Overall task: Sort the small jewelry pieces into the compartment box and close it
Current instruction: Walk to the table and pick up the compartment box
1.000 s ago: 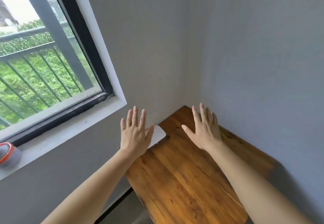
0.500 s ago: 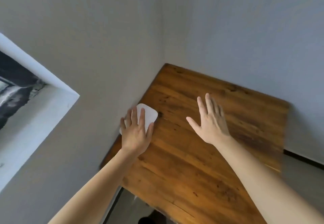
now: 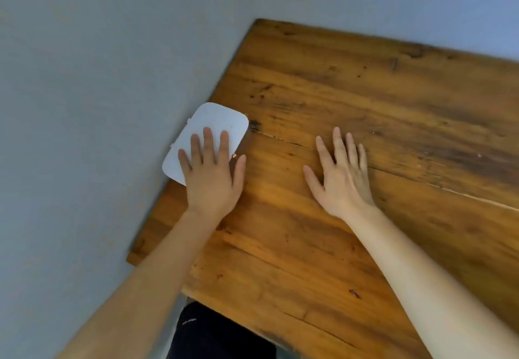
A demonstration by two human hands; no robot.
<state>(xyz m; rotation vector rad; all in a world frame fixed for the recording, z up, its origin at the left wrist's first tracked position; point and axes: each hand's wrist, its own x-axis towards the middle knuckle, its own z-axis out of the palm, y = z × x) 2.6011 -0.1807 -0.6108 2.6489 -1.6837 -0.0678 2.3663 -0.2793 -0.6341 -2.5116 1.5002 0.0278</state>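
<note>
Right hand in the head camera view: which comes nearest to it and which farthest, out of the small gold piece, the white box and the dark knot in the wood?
From the right hand:
1. Small gold piece, to its left, beside the left hand's thumb.
2. Dark knot, up and to the left, by the box's corner; close to the gold piece in rank.
3. White box, farthest left, against the wall, under the left fingers.

No text, label, brand, number or sign is legible anywhere in the view. The dark fabric garment [image 3: 219, 333] at the lower edge bears a small pale mark, too small and blurred to read. The white rounded-rectangular plastic box [image 3: 213, 123] with its lid shut, the brown plank wooden table [image 3: 351, 100] and the plain grey painted wall [image 3: 98, 64] carry no readable markings.
</note>
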